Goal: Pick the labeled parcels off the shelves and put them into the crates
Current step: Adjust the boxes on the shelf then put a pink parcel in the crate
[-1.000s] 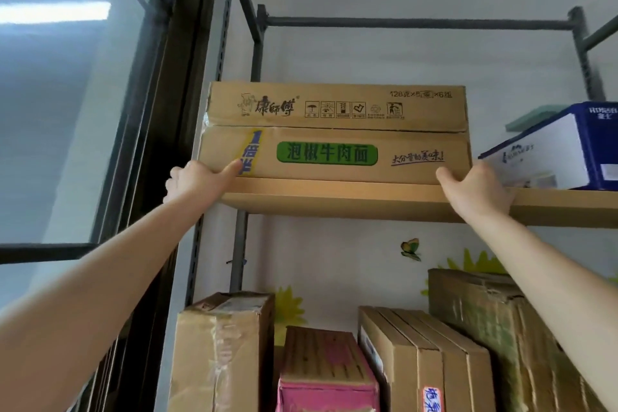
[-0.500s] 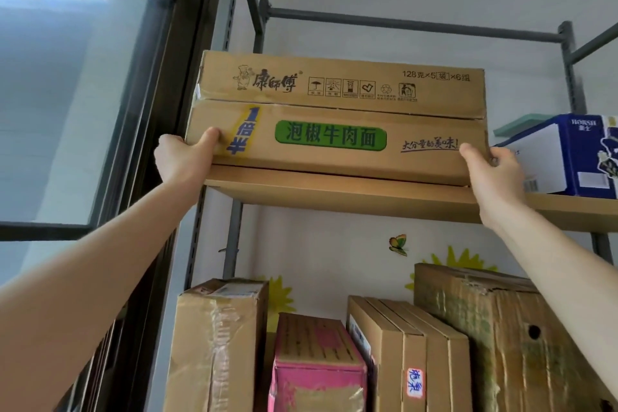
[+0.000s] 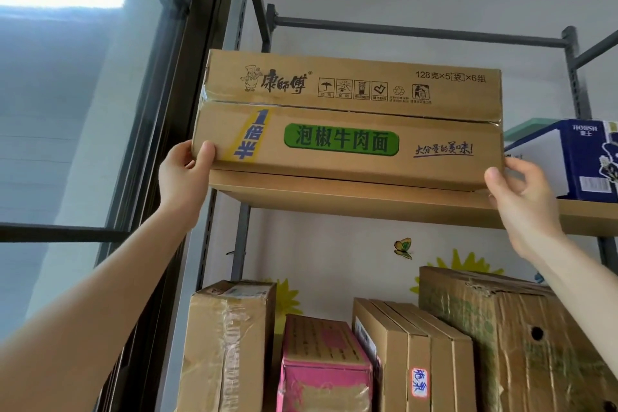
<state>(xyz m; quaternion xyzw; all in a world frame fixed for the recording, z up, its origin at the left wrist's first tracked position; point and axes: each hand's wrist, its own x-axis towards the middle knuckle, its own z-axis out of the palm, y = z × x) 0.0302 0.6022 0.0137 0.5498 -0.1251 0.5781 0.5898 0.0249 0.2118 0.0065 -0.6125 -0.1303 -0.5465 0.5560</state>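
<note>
A wide brown noodle carton (image 3: 347, 117) with a green label sits on the upper wooden shelf (image 3: 368, 202), its front edge hanging past the shelf edge. My left hand (image 3: 187, 174) grips its lower left corner, thumb on the front face. My right hand (image 3: 521, 197) holds the lower right corner, thumb pressed on the front. Both arms reach up from below. No crate is in view.
A blue and white box (image 3: 568, 160) stands right beside the carton on the same shelf. Below stand a taped brown box (image 3: 227, 344), a pink box (image 3: 324, 368), flat cartons with a red-edged sticker (image 3: 418, 361) and a large worn carton (image 3: 518, 344). A dark window frame (image 3: 174, 110) borders the left.
The carton has slid forward toward me, past the shelf edge, with both hands on its lower corners. My hands have wrapped further round the corners.
</note>
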